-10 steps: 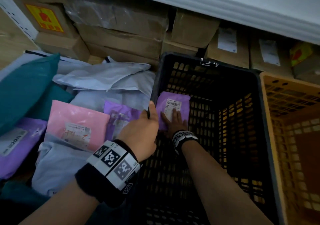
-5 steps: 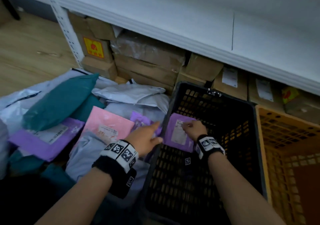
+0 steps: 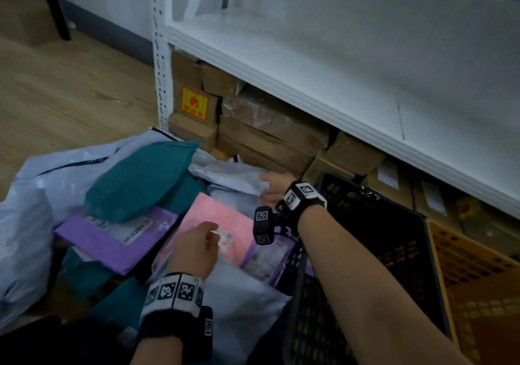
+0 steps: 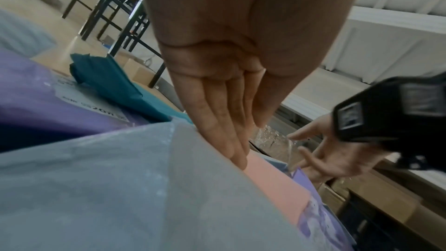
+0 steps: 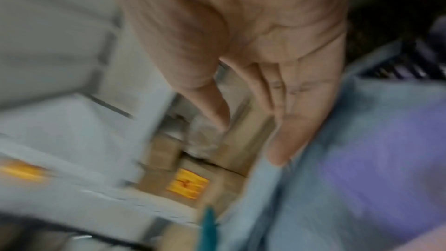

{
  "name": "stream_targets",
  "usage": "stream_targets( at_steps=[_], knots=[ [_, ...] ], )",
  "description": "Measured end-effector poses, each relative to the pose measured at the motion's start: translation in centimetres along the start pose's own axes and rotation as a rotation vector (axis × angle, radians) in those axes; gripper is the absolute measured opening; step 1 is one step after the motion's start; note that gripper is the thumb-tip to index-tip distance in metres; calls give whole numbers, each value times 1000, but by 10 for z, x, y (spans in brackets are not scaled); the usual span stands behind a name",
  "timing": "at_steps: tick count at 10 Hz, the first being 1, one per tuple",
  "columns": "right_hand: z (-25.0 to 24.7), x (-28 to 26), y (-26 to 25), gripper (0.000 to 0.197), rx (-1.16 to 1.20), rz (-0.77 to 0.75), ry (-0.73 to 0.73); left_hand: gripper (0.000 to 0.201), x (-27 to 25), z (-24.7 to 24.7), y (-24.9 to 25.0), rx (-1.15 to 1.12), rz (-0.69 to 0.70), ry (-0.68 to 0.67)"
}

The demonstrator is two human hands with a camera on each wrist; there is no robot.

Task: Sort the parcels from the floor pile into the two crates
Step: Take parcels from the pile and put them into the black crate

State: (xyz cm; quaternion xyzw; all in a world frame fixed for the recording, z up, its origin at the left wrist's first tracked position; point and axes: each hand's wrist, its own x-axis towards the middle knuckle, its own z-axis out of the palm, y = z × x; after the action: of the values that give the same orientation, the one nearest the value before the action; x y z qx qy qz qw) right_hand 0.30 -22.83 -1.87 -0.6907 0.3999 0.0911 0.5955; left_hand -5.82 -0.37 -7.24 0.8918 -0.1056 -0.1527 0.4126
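The floor pile holds soft mailers: a pink parcel (image 3: 225,215), a teal parcel (image 3: 140,178), a large purple parcel (image 3: 112,243), a white parcel (image 3: 230,177) and a grey parcel (image 3: 242,294). My left hand (image 3: 212,233) lies on the pink parcel's label, and its straight fingers (image 4: 231,140) touch the pink parcel (image 4: 272,182) at the grey one's edge. My right hand (image 3: 266,188) reaches over the white parcel with fingers spread, holding nothing (image 4: 313,152). The black crate (image 3: 374,195) and orange crate (image 3: 450,240) stand to the right. My right forearm hides much of the black crate's inside.
A white shelf unit (image 3: 309,91) runs along the back, with cardboard boxes (image 3: 267,128) stacked under it behind the pile and the crates. Bare wooden floor (image 3: 70,91) lies to the left. A small purple parcel (image 3: 267,257) leans by the black crate's wall.
My right hand let go of the purple parcel inside the black crate and swung left over the pile. My left hand left the crate rim and moved onto the pink parcel.
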Motion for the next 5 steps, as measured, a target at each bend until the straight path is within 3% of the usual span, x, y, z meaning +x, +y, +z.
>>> stream_targets(
  at_steps=[1, 2, 3, 4, 5],
  knots=[
    [24, 38, 11, 36, -36, 9, -38, 28, 10, 1, -8, -69, -7, 23],
    [28, 42, 17, 14, -76, 59, -29, 29, 16, 0, -15, -135, -25, 5],
    [29, 40, 14, 9, -52, 61, 17, 30, 16, -5, -20, -138, -36, 12],
    [29, 17, 9, 14, 147, -1, 13, 35, 9, -13, -14, -98, 10, 93],
    [18, -25, 3, 7, 254, -194, -16, 57, -3, -28, 10, -136, 113, 180]
  ],
)
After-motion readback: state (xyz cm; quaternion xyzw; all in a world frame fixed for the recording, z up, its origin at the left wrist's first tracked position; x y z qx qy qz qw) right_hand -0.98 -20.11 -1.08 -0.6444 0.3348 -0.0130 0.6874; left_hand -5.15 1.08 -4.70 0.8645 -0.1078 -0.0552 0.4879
